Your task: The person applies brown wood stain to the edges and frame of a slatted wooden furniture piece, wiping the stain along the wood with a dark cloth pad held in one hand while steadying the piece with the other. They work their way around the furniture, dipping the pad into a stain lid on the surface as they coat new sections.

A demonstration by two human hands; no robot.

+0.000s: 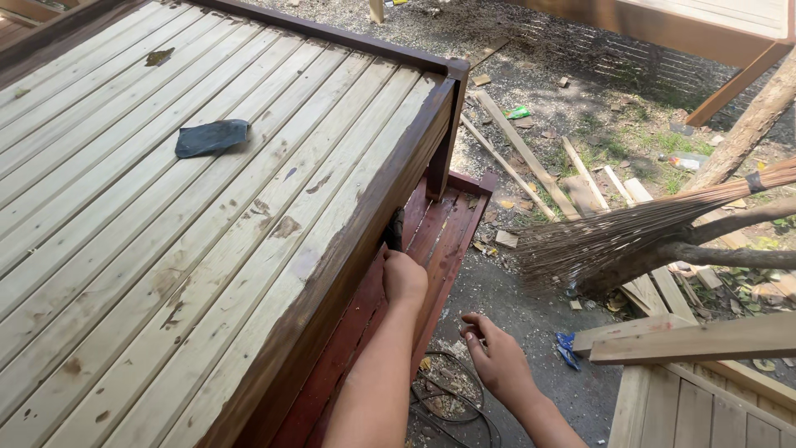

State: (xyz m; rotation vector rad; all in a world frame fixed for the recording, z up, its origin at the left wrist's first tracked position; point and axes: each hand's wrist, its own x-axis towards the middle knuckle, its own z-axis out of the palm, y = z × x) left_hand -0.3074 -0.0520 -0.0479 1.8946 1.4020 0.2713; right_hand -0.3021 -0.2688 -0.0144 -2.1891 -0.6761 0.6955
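Left hand (404, 278) closed round dark brush (395, 230), pressed against stained side rail (365, 207) of slatted bed frame (207, 207), bristles up, likely to reach under rail edge. Right hand (497, 358) free, fingers loosely curled, holds nothing, hovering over gravel near black cable (452, 406). Dark sandpaper sheet (211, 137) lies on slats, well apart. Red slat panel (439, 241) below rail. Broom (638, 232) at right.

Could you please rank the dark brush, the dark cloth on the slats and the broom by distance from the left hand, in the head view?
From the left hand:
1. Dark brush, in its grip, against the frame's side.
2. Broom, to the right.
3. Dark cloth, upper left on the slats.
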